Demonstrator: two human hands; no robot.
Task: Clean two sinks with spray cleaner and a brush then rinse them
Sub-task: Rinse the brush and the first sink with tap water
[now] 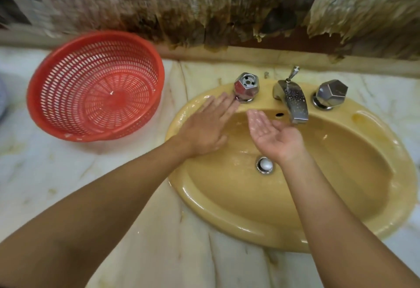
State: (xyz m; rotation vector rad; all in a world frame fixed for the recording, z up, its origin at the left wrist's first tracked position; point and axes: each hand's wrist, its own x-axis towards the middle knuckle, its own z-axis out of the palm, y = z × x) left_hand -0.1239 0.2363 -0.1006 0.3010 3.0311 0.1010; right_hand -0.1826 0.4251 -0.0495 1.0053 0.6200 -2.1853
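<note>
1 yellow sink [193,196]: wet, beneath both sets of fingers.
Left hand [204,128]: palm down, fingers straight, grasping nothing; tips at the base of 1 chrome tap handle [246,87], contact unclear.
Right hand [272,136]: palm up, wet, fingers relaxed, empty; spout [293,103] just right of fingertips.
1 red basket [95,85]: left of left fingers.

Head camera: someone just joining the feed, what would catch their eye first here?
The wet yellow sink fills the right half, both hands over it: the left hand flat by the left tap handle, the right hand cupped palm-up beside the spout. A red plastic basket stands tilted on the marble counter to its left.
</note>
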